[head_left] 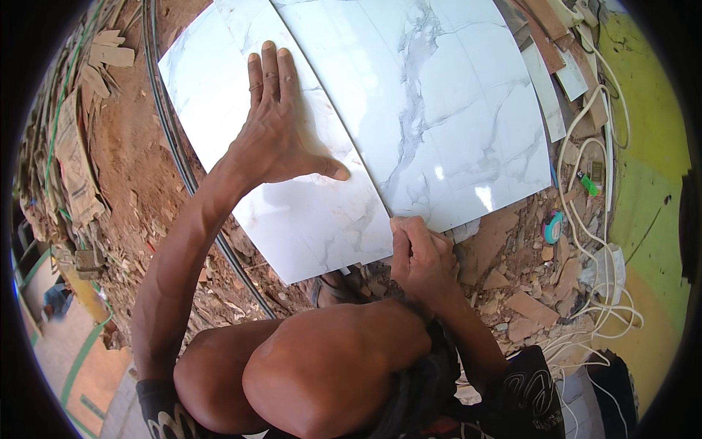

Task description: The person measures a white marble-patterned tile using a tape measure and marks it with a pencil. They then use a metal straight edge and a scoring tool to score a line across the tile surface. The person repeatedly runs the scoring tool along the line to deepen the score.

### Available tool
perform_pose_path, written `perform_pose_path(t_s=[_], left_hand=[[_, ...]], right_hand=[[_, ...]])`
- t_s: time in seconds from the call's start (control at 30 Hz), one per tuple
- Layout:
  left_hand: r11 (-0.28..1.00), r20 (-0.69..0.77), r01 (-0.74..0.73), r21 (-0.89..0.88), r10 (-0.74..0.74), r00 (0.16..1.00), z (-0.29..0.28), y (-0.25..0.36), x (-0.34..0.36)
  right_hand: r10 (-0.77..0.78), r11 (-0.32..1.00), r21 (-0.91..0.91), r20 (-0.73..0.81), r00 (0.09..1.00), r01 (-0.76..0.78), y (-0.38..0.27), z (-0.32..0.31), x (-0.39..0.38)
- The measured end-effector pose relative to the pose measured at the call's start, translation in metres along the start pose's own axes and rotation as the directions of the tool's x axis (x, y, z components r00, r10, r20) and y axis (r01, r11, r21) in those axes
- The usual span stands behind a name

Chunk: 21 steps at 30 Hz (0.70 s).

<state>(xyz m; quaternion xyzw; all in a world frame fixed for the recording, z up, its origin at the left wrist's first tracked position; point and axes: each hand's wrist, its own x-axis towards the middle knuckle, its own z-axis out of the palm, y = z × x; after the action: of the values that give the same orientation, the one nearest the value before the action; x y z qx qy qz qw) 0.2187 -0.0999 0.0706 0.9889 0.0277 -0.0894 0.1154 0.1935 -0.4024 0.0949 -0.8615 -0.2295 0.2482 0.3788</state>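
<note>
— Down on the dirt floor (139,161), where have you got that tile?

— Right in front of my knees. The narrow marble-look tile (292,197) lies flat on the rubble, its long edge tight along the big tile (439,102) beside it. My left hand (274,132) is pressed flat on it, fingers together and pointing away from me, thumb stuck out toward the seam.

— And the other one?

— My right hand (420,256) is curled at the near corner where the two tiles meet. The fingers look bunched around something small, but I cannot tell what it is, or whether I'm only gripping the edge itself.

— What worries you?

— The bed underneath. It's loose earth and broken brick scraps (526,304), so I'd guess the tile isn't carried evenly. Leaning too hard with the flat hand could rock it or crack it over a lump. If it skates sideways, the seam would open or the edges could chip against each other. My fingers at that corner could also be nicked by the sharp edge.

— Anything else close by?

— White cables (585,241) and a roll of tape (553,227) to my right, well apart from the tile.
</note>
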Motion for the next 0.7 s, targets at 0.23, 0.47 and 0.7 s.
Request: perform_pose_path(t_s=[0.23, 0.47, 0.7], left_hand=[[0.998, -0.009, 0.008, -0.061, -0.009, 1.000, -0.004, 0.004, 0.002], [0.993, 0.005, 0.045, -0.114, -0.045, 0.999, -0.010, 0.010, 0.004], [0.990, 0.037, 0.058, -0.128, -0.054, 0.998, -0.012, 0.010, 0.004]], right_hand=[[0.009, 1.000, -0.013, -0.004, 1.000, -0.009, -0.012, -0.002, 0.013], [-0.029, 1.000, 0.010, -0.061, 0.998, 0.029, 0.000, 0.007, 0.018], [0.027, 1.000, 0.009, -0.078, 0.997, -0.026, -0.004, 0.004, 0.004]])
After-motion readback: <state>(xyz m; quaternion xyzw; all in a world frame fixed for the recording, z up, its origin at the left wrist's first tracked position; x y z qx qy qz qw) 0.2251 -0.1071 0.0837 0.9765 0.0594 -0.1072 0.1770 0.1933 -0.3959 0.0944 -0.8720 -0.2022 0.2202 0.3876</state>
